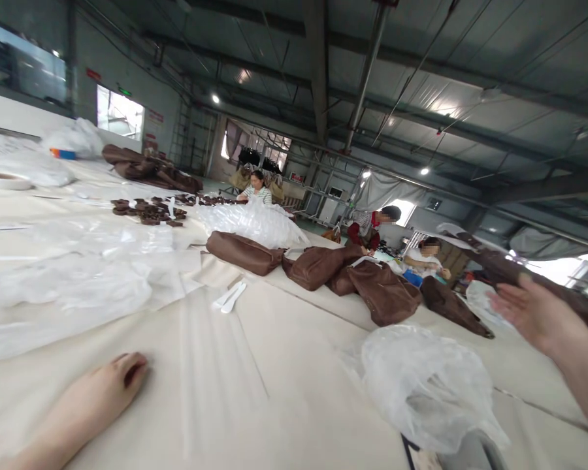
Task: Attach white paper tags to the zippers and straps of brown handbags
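My left hand (pixel 95 395) rests on the pale table covering at the lower left, its fingers curled in and nothing visible in them. At the right edge my right hand (pixel 536 316) is raised with its fingers stretched out. Just behind those fingers is a long dark brown piece (pixel 534 274), blurred, with a white strip at its far end; whether they touch is unclear. A crumpled clear plastic bag (pixel 426 378) lies below my right hand. Beyond it sit several brown leather bags (pixel 382 290) in a row, one dark brown bag (pixel 453 307) nearest that hand.
Two white strips (pixel 230 297) lie mid-table. Clear plastic sheets (pixel 78 294) spread over the left side. Farther back are small brown pieces (pixel 149 212), a brown pile (pixel 149 168), a white tape roll (pixel 4 181) and a heap of plastic (pixel 255 222). Several people work beyond the table.
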`<state>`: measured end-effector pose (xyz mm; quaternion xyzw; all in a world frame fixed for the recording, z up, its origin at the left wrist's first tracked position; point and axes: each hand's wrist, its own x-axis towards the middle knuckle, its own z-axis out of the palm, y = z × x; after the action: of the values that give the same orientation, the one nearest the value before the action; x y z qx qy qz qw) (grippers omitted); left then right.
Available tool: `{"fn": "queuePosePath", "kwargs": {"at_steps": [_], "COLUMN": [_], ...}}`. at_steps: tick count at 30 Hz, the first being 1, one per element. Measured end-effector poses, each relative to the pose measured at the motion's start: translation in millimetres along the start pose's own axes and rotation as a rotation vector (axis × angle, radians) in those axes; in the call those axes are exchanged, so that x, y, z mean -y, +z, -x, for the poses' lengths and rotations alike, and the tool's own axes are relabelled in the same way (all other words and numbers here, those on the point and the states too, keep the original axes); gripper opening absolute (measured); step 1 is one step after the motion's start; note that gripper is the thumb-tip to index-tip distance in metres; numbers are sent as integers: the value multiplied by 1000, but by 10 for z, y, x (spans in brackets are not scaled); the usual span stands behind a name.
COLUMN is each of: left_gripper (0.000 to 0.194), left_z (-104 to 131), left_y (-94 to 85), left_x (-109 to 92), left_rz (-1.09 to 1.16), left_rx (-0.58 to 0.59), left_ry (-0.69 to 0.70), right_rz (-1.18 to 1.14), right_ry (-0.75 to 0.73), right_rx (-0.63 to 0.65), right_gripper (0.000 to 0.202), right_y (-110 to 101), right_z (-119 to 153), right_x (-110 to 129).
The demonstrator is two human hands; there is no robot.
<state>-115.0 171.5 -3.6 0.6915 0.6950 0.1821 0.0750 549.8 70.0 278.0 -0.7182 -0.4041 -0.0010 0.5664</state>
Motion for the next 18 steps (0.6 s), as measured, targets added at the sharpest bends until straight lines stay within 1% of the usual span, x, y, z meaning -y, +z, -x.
{"fn": "queuePosePath", "kwargs": {"at_steps": [1,3,5,7,10,12,14,16,17,18], "left_gripper": [32,33,34,35,34,31,28,25,24,23], "left_z": [-1,5,17,28,42,55,72,94,110,127], "left_y": [11,18,5,-16,-41,-44,-29,10,35,57], "left_x": [8,9,-10,-36,-62,-72,-79,-75,-65,-49], "left_rz": [0,-4,-13,-25,-28,-10,21,49,54,69], "left_rx": [0,11,33,53,72,59,27,6,-8,-19], "left_ry": [3,5,-5,-19,-34,-23,-9,-11,-20,-16], "right_rz": [-106,-204,-184,-165,-105,-53,-29,-17,18,60], "right_ry": [121,249,268,256,198,142,74,-43,-168,-262], "right_rx": [56,132,198,289,452,576,685,756,773,782], "right_gripper": [50,37,32,34,39,38,34,34,40,46], "right_y": [176,606,1064,1503,2132,2539,2912,3209,3315,3386], "right_z": [95,298,459,573,762,985,1320,1747,1978,2210], "right_x": [-98,-250,-340,-369,-324,-285,-309,-444,-555,-688]}}
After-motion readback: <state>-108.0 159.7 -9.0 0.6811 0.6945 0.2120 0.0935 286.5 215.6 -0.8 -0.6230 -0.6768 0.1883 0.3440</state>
